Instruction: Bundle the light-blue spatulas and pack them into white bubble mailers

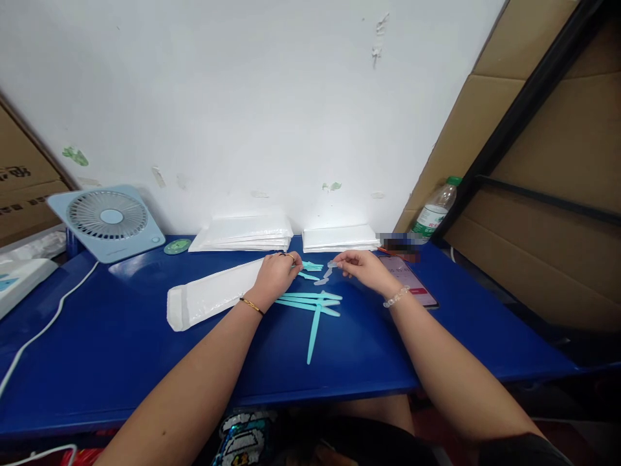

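My left hand [278, 277] is closed, its fingertips on several slim teal plastic sticks [312, 266] whose ends stick out to the right. Part of these sticks is hidden behind the fingers. My right hand [358, 266] pinches a small translucent plastic piece [332, 264]. Just below it, more such pieces [321, 282] lie on the blue table. Nearer to me, a loose group of teal sticks [315, 327] lies fanned out, one pointing towards me. Beneath my left wrist and hand, a white padded mailer [206, 296] lies flat.
Two stacks of white mailers [237, 231] stand along the wall. A blue fan [111, 220] and a green disc [177, 246] are at the left, with a white cable. At the right are a phone [417, 285] and a plastic bottle [433, 213]. The table's [359, 362] front edge is close to me.
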`<move>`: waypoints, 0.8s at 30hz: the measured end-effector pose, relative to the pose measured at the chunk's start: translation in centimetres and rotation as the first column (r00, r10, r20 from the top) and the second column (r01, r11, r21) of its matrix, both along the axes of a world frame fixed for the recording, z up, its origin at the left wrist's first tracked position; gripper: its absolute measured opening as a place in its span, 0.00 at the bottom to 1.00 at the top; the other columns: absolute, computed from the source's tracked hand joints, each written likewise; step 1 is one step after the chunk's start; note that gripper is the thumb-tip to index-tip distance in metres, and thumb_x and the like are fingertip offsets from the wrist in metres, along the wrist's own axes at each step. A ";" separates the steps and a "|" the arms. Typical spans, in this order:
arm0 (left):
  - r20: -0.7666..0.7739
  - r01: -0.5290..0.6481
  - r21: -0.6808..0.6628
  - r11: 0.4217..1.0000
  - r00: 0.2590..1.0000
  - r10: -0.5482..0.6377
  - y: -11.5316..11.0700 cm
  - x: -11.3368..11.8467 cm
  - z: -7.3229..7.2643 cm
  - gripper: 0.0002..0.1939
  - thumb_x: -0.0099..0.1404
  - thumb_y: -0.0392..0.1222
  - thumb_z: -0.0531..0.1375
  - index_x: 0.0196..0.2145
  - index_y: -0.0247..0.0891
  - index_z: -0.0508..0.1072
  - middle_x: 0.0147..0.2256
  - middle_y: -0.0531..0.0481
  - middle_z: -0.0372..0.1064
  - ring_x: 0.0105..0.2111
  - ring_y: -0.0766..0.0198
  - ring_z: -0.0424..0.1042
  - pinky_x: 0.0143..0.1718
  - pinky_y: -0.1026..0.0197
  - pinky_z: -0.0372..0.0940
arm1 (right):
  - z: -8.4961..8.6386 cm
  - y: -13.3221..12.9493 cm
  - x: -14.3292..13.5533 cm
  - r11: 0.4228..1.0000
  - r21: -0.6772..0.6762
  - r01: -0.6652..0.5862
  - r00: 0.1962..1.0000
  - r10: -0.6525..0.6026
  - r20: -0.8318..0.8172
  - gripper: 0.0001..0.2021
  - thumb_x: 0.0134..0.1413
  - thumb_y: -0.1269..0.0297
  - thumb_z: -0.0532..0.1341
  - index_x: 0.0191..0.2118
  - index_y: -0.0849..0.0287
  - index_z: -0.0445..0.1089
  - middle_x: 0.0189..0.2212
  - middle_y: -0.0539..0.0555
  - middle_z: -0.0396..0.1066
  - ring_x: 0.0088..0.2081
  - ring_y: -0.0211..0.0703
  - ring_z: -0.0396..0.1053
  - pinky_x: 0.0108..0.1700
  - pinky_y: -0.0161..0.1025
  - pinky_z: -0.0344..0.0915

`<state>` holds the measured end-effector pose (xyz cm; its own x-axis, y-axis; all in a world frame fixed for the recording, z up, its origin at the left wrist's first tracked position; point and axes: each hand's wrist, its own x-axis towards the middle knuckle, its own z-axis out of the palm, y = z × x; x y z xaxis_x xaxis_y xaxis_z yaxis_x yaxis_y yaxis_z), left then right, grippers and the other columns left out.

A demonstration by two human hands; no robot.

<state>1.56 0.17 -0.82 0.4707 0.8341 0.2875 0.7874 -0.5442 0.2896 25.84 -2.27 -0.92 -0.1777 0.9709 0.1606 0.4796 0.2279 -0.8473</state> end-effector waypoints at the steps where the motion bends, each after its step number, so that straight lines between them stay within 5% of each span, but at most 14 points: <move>1: 0.023 -0.002 -0.019 1.000 1.000 0.002 -0.1 0.0 0.2 0.09 0.66 0.44 0.51 0.36 0.41 0.69 0.28 0.51 0.72 0.31 0.60 0.69 0.35 0.60 0.57 | 0.2 -0.1 -0.1 1.000 -0.002 0.007 0.999 -0.007 -0.039 0.13 0.49 0.57 0.62 0.36 0.61 0.72 0.23 0.51 0.69 0.24 0.37 0.66 0.25 0.34 0.64; 6: 0.149 0.010 -0.108 0.994 0.989 0.006 -0.4 -0.3 0.1 0.12 0.68 0.48 0.47 0.40 0.42 0.66 0.24 0.53 0.68 0.25 0.61 0.67 0.28 0.62 0.55 | 0.8 -0.5 -0.5 0.999 0.006 0.046 0.977 -0.043 -0.210 0.14 0.48 0.57 0.63 0.38 0.61 0.72 0.22 0.50 0.68 0.22 0.34 0.65 0.25 0.33 0.63; 13: 0.222 0.119 -0.089 0.989 0.970 -0.097 -0.1 -0.5 0.0 0.19 0.70 0.50 0.41 0.33 0.41 0.65 0.28 0.51 0.67 0.30 0.61 0.67 0.32 0.62 0.57 | 0.7 -0.3 -0.8 0.997 -0.070 0.035 0.871 -0.064 -0.487 0.18 0.42 0.53 0.68 0.34 0.63 0.72 0.26 0.55 0.74 0.27 0.39 0.71 0.29 0.36 0.67; 24: 0.192 0.171 -0.123 0.978 0.971 -0.145 -0.5 -0.2 0.4 0.20 0.70 0.50 0.41 0.37 0.41 0.69 0.32 0.50 0.70 0.33 0.61 0.68 0.36 0.61 0.60 | 0.2 -0.3 -1.9 0.999 0.034 0.013 0.892 0.004 -0.452 0.17 0.44 0.52 0.67 0.35 0.61 0.73 0.26 0.53 0.73 0.27 0.38 0.70 0.32 0.37 0.67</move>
<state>1.36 -0.33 -0.44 0.5504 0.7907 0.2680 0.6223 -0.6025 0.4997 23.94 -2.57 -0.76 -0.0734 0.9639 0.2561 0.0476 0.2599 -0.9645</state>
